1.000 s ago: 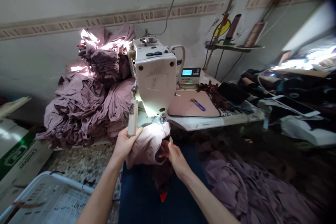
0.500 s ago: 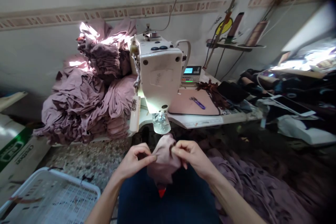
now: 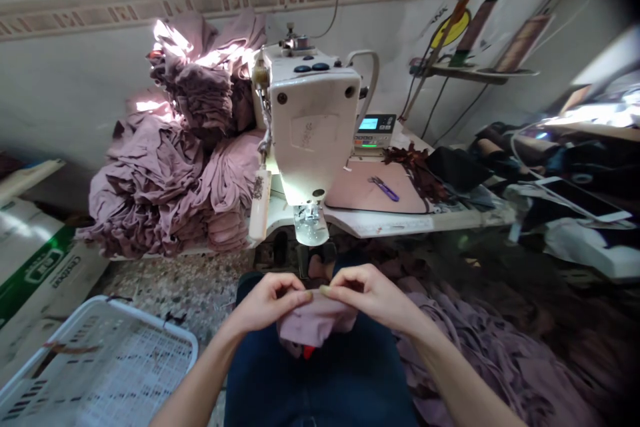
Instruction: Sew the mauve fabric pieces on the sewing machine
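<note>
Left hand (image 3: pixel 267 303) and right hand (image 3: pixel 373 297) pinching mauve knit fabric (image 3: pixel 315 321) above blue jeans (image 3: pixel 320 380).

Both hands grasp the folded fabric between thumbs and fingers, in front of the presser foot (image 3: pixel 311 223) of a white sewing machine (image 3: pixel 313 127). Piled mauve garments (image 3: pixel 165 173) sit beside the machine on the tabletop (image 3: pixel 380 227); a white plastic basket (image 3: pixel 150 315) at lower left holds a dark scrap (image 3: pixel 65 345).

**Bare forearms above dark denim jeans.**
The left forearm (image 3: pixel 200 373) and right forearm (image 3: pixel 465 380) are uncovered by any sleeve, the left hand (image 3: pixel 267 303) and right hand (image 3: pixel 373 297) are unadorned, and dark blue denim jeans (image 3: pixel 320 373) are worn below.
</note>
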A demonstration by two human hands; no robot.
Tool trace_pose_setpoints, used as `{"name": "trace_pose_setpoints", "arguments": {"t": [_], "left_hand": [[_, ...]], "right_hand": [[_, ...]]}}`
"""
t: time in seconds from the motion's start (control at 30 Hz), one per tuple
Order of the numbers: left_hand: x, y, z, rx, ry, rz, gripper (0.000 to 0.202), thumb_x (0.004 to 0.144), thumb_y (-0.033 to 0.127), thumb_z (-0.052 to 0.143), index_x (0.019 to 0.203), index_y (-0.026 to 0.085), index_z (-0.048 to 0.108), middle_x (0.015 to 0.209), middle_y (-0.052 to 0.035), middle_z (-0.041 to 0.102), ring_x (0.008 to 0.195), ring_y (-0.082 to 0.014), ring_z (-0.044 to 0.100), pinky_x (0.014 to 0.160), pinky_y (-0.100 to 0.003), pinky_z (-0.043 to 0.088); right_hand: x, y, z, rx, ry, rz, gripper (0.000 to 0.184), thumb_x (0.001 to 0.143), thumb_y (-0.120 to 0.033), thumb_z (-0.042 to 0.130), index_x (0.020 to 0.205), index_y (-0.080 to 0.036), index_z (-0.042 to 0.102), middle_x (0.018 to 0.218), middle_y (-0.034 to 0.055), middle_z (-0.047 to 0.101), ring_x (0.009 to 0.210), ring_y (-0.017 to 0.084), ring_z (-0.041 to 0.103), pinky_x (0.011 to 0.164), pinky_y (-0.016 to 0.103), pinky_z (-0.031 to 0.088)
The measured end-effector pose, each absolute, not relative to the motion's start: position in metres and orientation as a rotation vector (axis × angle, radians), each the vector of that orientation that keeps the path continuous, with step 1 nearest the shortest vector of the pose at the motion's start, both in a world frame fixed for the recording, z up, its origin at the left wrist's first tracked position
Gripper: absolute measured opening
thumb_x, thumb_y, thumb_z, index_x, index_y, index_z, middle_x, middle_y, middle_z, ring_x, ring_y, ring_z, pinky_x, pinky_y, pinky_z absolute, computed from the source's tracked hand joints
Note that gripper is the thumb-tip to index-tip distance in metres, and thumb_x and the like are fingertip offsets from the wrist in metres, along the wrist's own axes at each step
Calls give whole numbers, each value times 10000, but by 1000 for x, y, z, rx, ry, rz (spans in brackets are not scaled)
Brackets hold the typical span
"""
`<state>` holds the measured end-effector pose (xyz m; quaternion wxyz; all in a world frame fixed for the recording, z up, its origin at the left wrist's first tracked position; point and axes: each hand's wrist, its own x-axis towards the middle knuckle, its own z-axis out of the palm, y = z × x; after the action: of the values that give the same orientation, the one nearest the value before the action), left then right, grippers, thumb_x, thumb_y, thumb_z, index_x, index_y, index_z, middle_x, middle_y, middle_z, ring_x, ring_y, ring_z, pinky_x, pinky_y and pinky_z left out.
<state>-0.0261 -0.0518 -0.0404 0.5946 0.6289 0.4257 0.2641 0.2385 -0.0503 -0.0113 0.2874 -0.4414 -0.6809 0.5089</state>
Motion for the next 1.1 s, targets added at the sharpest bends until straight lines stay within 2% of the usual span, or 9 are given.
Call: {"name": "trace_pose_setpoints", "arguments": {"t": [0.17,0.3,0.43,0.53,0.63,0.77,0.9,1.0,1.1], "left_hand": [[-31,-44,-31,1584,1036,800,439,978,486,760,1277,168,803,749,-12,658,622,-131,530,571,-228,395],[-28,-39,-22,1901,1013,888,297,1070,369,643,1121,179,865,833,-73,745,748,-176,646,681,-265,463],[-22,-36,-16,1994,1025,991,278,1090,314,600,989,172,816,835,-61,731,763,-172,649,727,-263,475],[-16,-32,-11,1888,1058,1074,296,1091,336,587,942,167,780,864,-58,745,785,-176,658,753,-264,492],[-11,-25,-6,1732,1125,1115,314,1054,385,630,892,157,774,857,-55,757,785,-187,661,747,-270,502],[-7,-13,0,1577,1266,1139,360,941,471,760,771,156,727,688,-15,667,628,-153,564,611,-255,431],[-3,-1,4,1438,1257,1173,357,869,472,827,813,181,628,623,42,538,565,-116,472,549,-230,343],[2,8,5,1381,1205,1224,336,881,444,810,908,201,579,629,81,439,552,-102,415,544,-222,306],[7,14,3,1368,1177,1262,310,909,427,778,974,210,566,643,87,399,561,-109,392,550,-229,296]], "right_hand": [[228,-49,-21,-1218,-1565,1291,428,931,-531,733,716,-161,744,662,16,678,617,156,548,592,266,412],[224,-54,-10,-1204,-1600,1099,389,976,-474,721,736,-170,756,682,19,686,635,162,567,608,273,426],[224,-55,3,-1143,-1690,742,322,1030,-359,689,770,-189,775,694,14,683,638,159,586,651,282,446],[222,-47,9,-1120,-1660,649,272,1008,-320,696,783,-197,787,719,20,715,652,166,625,661,279,466],[220,-34,8,-1169,-1557,711,276,961,-376,725,766,-193,791,691,19,722,637,177,620,639,282,472],[218,-19,1,-1234,-1440,826,374,920,-490,748,725,-172,779,645,20,680,606,176,561,594,292,433],[218,-9,-4,-1238,-1381,814,431,914,-544,745,708,-166,768,633,22,639,625,180,532,601,301,413],[218,-2,-3,-1241,-1370,780,444,918,-551,746,689,-170,750,636,22,631,626,180,528,609,306,411],[220,6,-2,-1227,-1345,760,433,908,-535,757,673,-171,742,640,19,647,620,177,533,614,307,411]]}}
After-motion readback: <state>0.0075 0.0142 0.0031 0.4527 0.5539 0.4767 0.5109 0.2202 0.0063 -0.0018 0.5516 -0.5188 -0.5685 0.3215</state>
